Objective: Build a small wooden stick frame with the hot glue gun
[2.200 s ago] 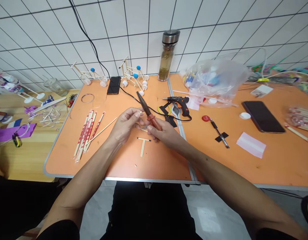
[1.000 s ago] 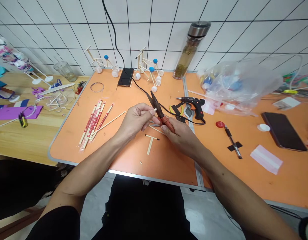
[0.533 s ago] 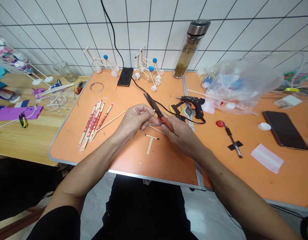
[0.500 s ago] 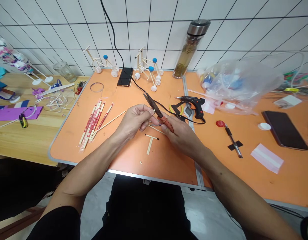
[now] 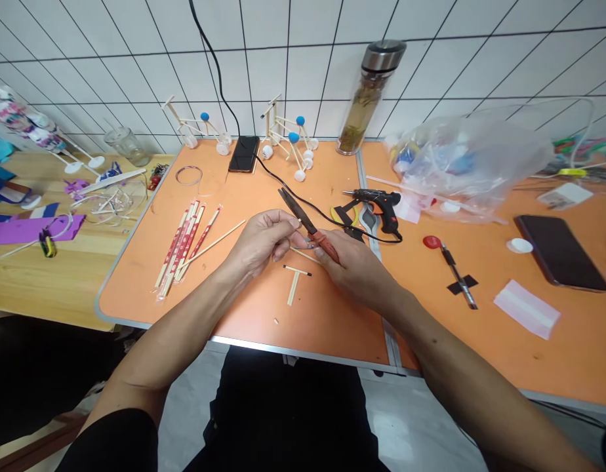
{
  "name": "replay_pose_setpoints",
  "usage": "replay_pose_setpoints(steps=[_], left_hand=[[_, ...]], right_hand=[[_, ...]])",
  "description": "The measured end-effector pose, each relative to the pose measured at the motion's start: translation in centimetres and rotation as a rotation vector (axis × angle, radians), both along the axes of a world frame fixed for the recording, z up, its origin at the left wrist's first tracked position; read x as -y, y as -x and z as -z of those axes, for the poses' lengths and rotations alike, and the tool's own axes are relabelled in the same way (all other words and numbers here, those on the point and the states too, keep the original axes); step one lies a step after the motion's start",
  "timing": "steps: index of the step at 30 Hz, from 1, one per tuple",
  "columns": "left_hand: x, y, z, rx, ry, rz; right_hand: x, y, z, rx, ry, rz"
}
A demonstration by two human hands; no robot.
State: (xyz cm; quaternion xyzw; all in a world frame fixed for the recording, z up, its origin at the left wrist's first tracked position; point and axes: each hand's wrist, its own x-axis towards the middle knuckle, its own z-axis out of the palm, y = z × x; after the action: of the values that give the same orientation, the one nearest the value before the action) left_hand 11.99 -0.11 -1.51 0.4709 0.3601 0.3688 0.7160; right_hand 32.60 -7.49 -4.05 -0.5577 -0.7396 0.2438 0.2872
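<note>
My right hand [image 5: 358, 261] is closed round scissors [image 5: 299, 210] with dark blades and reddish-brown handles, their tips pointing up and away to the left. Beside the blades, my left hand [image 5: 264, 241] pinches a small piece of pale wooden stick [image 5: 299, 223]; only its tip shows between thumb and finger. Below the hands lies a T-shape of short sticks [image 5: 294, 288], its crosspiece dark at both ends. Another thin stick [image 5: 305, 254] lies partly hidden beneath the hands, and a tiny offcut [image 5: 276, 321] sits closer to the table's front edge.
Red-wrapped chopsticks [image 5: 182, 246] lie to the left. Stick models with blue balls [image 5: 294, 137] stand at the back, near a phone [image 5: 244, 154] and a tea bottle [image 5: 369, 98]. A glue gun [image 5: 376, 204], plastic bag [image 5: 465, 170] and pen [image 5: 458, 275] lie rightward.
The scissors' blades have shifted slightly away from the stick tip in my left hand. Both hands stay almost in place; the view has moved slightly.
</note>
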Motion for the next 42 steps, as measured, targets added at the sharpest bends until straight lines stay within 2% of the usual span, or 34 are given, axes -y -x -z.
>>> replay_pose_setpoints(steps=[13, 29, 42], left_hand=[[0.07, -0.18, -0.79, -0.048, 0.071, -0.016], [-0.02, -0.15, -0.39, -0.032, 0.074, -0.002], [-0.03, -0.16, -0.68, -0.018, 0.097, 0.005]], right_hand=[[0.19, 0.35, 0.15, -0.011, 0.026, -0.004], [0.17, 0.42, -0.06, 0.010, 0.085, 0.031], [0.08, 0.45, -0.45, -0.055, 0.064, 0.051]])
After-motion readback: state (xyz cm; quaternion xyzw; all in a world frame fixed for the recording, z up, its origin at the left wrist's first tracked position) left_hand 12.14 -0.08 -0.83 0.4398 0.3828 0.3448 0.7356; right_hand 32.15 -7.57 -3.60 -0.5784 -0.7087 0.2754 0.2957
